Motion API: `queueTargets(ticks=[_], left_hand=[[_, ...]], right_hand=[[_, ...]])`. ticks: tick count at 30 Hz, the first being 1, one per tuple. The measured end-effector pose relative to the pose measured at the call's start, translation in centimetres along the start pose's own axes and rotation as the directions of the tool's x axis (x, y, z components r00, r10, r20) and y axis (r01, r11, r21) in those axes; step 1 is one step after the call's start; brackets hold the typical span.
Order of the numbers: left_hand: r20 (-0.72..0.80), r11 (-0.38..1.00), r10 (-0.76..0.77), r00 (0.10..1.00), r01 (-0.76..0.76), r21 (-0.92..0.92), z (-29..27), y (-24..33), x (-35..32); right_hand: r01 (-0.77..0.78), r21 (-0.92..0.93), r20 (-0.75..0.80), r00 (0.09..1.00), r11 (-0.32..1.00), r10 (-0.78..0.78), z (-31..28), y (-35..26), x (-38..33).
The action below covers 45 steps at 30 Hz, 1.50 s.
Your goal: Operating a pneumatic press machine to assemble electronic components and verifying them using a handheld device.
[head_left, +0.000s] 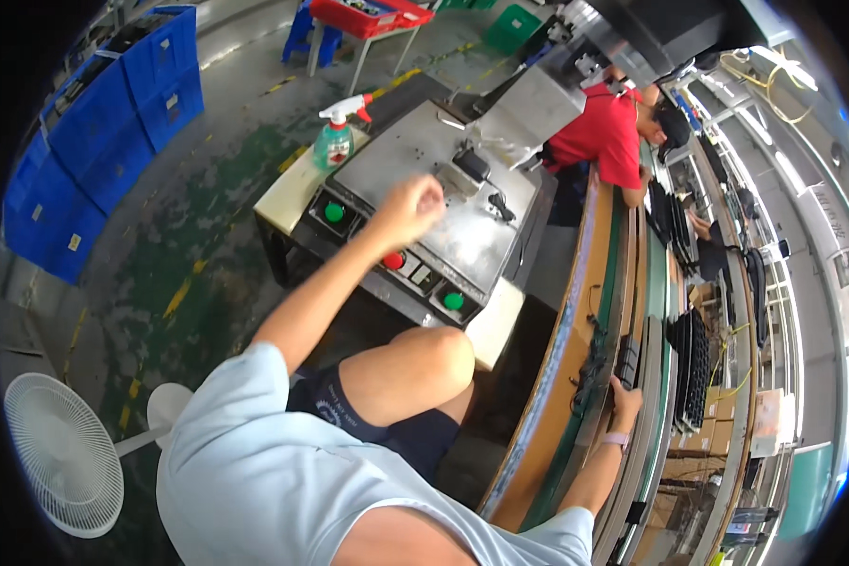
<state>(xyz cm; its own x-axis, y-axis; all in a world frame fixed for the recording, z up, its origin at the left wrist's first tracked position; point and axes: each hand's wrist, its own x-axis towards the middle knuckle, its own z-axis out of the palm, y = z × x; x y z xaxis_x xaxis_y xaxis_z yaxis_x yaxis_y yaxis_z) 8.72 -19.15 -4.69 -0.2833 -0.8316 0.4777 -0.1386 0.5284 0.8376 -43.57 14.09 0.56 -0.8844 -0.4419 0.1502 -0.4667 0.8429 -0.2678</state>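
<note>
My left hand (413,211) hovers over the metal top of a press-like machine (387,170), its fingers curled; anything inside them is hidden. Just right of it a black adapter-like block (472,164) sits in a small metal holder, and a black plug with a cable (500,208) lies on the plate. Out to the right, my right hand (624,402) is closed at the near end of a black rectangular block (627,360) on the conveyor line's rail. Some of its fingers are hidden. Tangled black cables (590,363) lie on the belt beside it.
A spray bottle (335,137) stands on the machine's left ledge. Green buttons (334,212) and a red button (393,259) line its front. Blue crates (113,132) and a white fan (64,453) are at left. A co-worker in red (594,137) leans over the line.
</note>
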Motion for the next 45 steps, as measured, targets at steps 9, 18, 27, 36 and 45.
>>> queueTargets(ticks=[9,18,27,36,45], left_hand=[[0.275,0.977,0.212,0.938,-0.206,-0.050,1.5,-9.2,14.7],[0.367,0.638,0.064,0.928,0.245,-0.730,-3.6,-5.7,9.6],[0.147,0.108,-0.460,0.876,0.220,-0.970,-9.0,0.7,-10.5],[-0.125,0.727,-0.533,0.837,0.377,-0.574,-6.7,-2.8,-9.7],[-0.308,0.982,-0.082,0.948,0.129,0.137,-7.3,-6.9,-9.1]], right_hand=[[0.566,0.631,-0.299,0.809,0.531,-0.506,-12.6,-14.9,-7.0],[0.522,0.723,0.021,0.639,0.453,-0.769,6.7,-34.2,-7.5],[0.894,0.447,-0.223,0.136,0.022,-0.965,15.6,-46.6,-8.7],[0.957,0.290,-0.023,0.038,0.030,-0.999,14.5,-46.1,-7.6],[0.979,0.006,0.576,0.163,0.203,-0.801,8.2,-40.2,-11.7]])
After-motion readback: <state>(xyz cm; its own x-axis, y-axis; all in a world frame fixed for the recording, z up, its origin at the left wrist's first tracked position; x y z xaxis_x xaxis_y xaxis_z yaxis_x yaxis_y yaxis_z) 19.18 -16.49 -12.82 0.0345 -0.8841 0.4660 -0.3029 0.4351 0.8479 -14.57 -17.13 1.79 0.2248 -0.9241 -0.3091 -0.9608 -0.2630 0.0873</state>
